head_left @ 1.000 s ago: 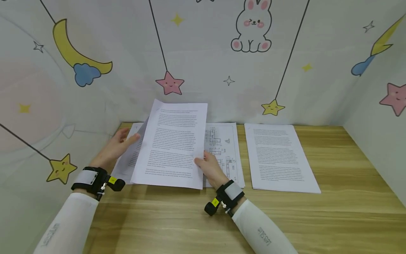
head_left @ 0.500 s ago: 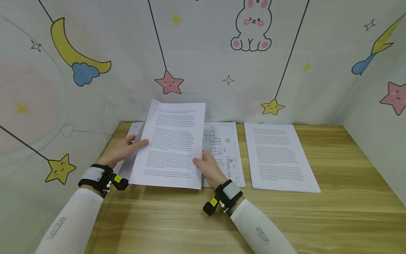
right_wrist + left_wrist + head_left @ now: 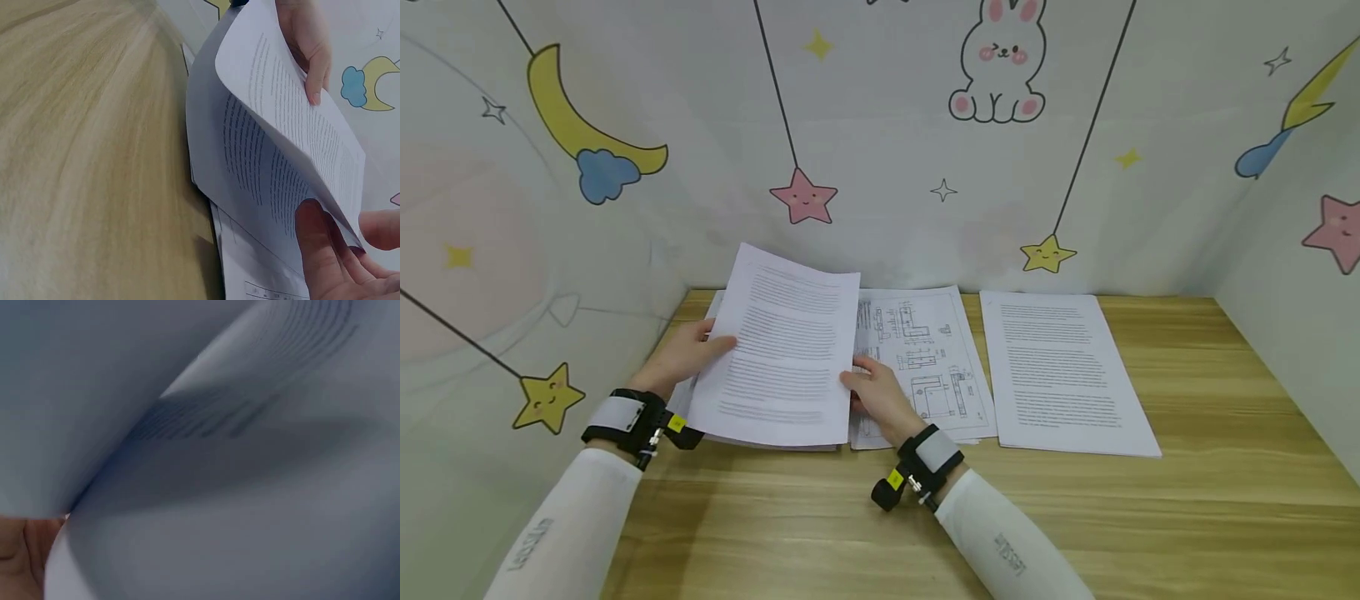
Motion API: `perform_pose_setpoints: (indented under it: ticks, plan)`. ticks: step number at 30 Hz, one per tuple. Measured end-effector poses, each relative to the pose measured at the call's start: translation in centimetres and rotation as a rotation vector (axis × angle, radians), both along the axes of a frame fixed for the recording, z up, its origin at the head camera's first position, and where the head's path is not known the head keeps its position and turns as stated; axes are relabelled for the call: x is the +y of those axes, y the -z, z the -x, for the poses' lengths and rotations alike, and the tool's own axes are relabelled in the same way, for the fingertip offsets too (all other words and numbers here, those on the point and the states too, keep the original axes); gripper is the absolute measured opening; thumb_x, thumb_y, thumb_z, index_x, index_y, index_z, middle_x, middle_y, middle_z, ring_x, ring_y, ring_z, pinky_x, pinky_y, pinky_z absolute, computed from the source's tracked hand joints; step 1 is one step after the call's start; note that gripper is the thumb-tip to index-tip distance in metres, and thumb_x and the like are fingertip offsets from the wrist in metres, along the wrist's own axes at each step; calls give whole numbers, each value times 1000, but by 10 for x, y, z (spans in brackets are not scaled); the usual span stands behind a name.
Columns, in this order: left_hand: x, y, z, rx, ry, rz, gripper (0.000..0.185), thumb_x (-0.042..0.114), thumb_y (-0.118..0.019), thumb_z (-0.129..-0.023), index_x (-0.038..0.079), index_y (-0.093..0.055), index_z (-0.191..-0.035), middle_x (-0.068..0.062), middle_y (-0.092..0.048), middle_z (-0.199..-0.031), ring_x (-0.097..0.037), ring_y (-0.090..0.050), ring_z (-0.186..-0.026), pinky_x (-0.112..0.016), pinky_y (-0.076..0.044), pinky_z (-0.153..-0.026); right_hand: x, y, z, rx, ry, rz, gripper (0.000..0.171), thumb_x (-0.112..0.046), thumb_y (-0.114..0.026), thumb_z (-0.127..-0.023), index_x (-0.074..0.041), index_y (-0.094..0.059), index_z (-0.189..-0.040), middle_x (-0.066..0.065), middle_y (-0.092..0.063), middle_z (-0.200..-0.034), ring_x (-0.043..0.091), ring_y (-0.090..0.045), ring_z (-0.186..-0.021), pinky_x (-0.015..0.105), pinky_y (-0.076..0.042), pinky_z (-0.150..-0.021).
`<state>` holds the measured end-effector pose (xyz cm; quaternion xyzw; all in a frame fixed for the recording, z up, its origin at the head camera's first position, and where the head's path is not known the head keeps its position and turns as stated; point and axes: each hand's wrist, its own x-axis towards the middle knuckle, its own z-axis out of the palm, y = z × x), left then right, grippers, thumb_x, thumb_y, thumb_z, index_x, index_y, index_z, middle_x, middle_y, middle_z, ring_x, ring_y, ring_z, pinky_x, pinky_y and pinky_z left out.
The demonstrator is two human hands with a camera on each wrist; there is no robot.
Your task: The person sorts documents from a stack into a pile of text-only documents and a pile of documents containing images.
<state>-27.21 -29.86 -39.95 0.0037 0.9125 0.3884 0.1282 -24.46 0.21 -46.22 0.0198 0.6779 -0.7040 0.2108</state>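
Desk [image 3: 1187,500] carries three paper piles along the wall. Text sheet [image 3: 778,350] arches above the leftmost pile, pinched at its opposite edges by left hand [image 3: 681,357] and right hand [image 3: 880,398], so it stays lifted, beside the drawing page [image 3: 925,358].

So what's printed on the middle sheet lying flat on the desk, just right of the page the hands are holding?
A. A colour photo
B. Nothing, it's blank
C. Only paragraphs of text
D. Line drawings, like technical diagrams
D: the middle sheet shows outlined diagrams, while the held page and the right sheet carry only text lines.
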Motion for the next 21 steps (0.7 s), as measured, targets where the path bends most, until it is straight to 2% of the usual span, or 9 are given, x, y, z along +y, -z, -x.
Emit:
perform_pose_setpoints:
  ticks: [6,12,17,21]
  plan:
    - [-10,-13,-5,83,-13,25,60,37,-41,-106,-3,-33,-150,-27,-60,-125,-25,-64,-94,-27,-51,-75,6,-5,2,-2,28,9,53,-24,-54,-101,-14,-41,-151,15,-62,-132,23,-67,-112,34,-57,-92]
    - [-7,-31,-12,129,-72,18,64,44,-36,-106,5,-27,-155,-25,-55,-134,-33,-59,-103,-32,-49,-83,10,-8,3,30,11,-2,60,-31,-56,-100,-17,-34,-154,17,-53,-143,28,-60,-127,36,-54,-99]
    - [3,-45,-18,167,-108,-33,65,47,-35,-105,10,-24,-157,-23,-56,-133,-28,-62,-97,-28,-52,-76,15,-15,3,55,-2,13,68,-48,-53,-99,-19,-30,-156,13,-49,-148,26,-55,-132,39,-50,-105]
    - [12,-56,-21,192,-116,-102,64,49,-37,-104,13,-27,-157,-20,-57,-130,-20,-66,-90,-28,-55,-72,22,-23,2,89,-21,90,78,-62,-44,-98,-16,-24,-157,13,-45,-150,27,-49,-137,42,-44,-111]
